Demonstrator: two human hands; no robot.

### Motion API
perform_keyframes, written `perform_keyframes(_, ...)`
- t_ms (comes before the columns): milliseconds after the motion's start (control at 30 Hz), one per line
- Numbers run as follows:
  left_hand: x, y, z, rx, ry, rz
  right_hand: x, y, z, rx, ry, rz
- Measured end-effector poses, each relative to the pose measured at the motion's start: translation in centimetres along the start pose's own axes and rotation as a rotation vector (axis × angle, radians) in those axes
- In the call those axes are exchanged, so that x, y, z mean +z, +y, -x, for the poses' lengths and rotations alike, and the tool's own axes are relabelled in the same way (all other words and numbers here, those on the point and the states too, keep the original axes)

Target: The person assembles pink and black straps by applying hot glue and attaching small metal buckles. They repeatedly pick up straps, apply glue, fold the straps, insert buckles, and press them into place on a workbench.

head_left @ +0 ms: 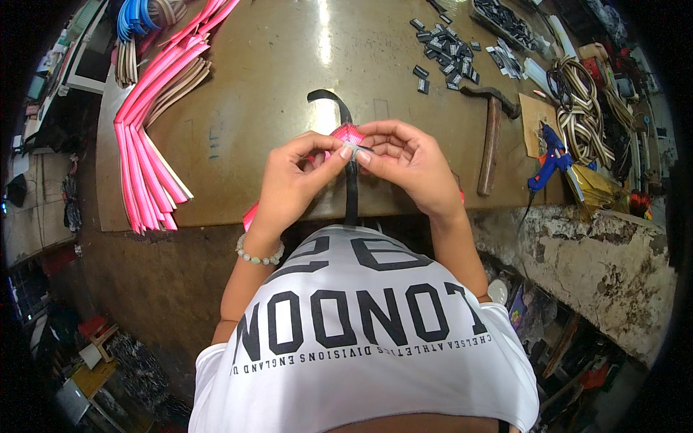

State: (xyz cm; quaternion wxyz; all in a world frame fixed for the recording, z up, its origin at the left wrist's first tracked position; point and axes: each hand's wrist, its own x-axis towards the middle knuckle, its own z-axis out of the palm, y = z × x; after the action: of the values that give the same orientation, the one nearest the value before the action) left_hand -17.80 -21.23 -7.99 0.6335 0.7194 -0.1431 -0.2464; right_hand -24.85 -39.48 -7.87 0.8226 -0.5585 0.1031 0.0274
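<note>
Near the table's front edge, my left hand [299,173] and my right hand [404,162] meet, fingers closed in a pinch. Between them is a pink ribbed strap [349,133], mostly hidden by the fingers. A small greyish piece shows at the thumb tips, too small to name. Bits of pink also show beside both wrists; whether they belong to the same strap I cannot tell. Under the hands runs a black strip [351,198], its curled far end on the tabletop and its near end reaching the table edge by my shirt.
Pink straps [137,159] lie bundled at the left, near a blue coil [133,18]. Small black pieces [447,54] are scattered at the far right. A hammer [491,137], a blue glue gun [552,159] and coiled striped cords [581,108] lie on the right.
</note>
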Motion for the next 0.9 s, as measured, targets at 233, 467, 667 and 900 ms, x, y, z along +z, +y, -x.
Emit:
perform_keyframes(233, 0.3, -0.5, 0.0, 0.065, 0.028, -0.091, -0.5, 0.7, 0.0, 0.07, -0.02, 0.064)
perform_keyframes(467, 0.9, -1.7, 0.0, 0.075, 0.211, -0.005, -0.8, 1.1, 0.0, 0.027, 0.016, 0.102)
perform_keyframes(667, 0.1, -1.9, -0.1, 0.033, 0.066, -0.023, -0.9, 1.4, -0.2, 0.046, 0.019, 0.087)
perform_keyframes(900, 0.2, -1.6, -0.5, -0.044, 0.038, -0.125, -1.0, 1.6, -0.5, 0.061, 0.047, 0.145)
